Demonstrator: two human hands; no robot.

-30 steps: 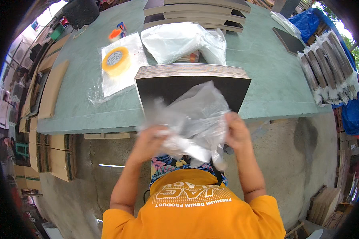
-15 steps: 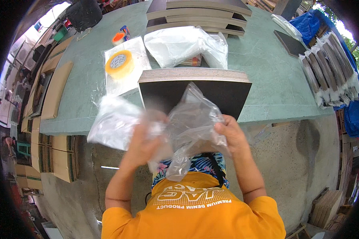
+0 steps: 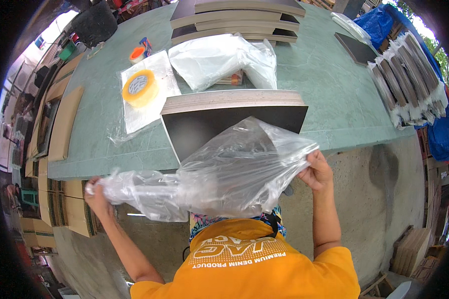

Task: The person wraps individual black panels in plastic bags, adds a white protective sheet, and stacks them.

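Note:
A clear plastic bag (image 3: 219,184) is stretched sideways in front of me, wrinkled and thin enough to see through. Its bunched left end is gripped in my left hand (image 3: 100,200), out past the table's front edge. On the other side, my right hand (image 3: 317,171) pinches the gathered right end. Behind the bag, a stack of black-faced boards (image 3: 199,124) with pale edges stands at the table's front edge, its lower part partly covered by the plastic. Where the bag's opening lies, I cannot tell.
On the green table (image 3: 329,114) lie a roll of clear tape (image 3: 140,88), a tape dispenser (image 3: 144,46) and a pile of plastic bags (image 3: 209,60). More stacked boards (image 3: 234,25) stand at the back. Plastic-wrapped boards (image 3: 409,82) lean at the right; cardboard pieces (image 3: 67,124) stand left.
My hands have moved apart, the left far out to the left and the right slightly outward. The plastic between them has gone from crumpled to stretched wide. The view has shifted slightly.

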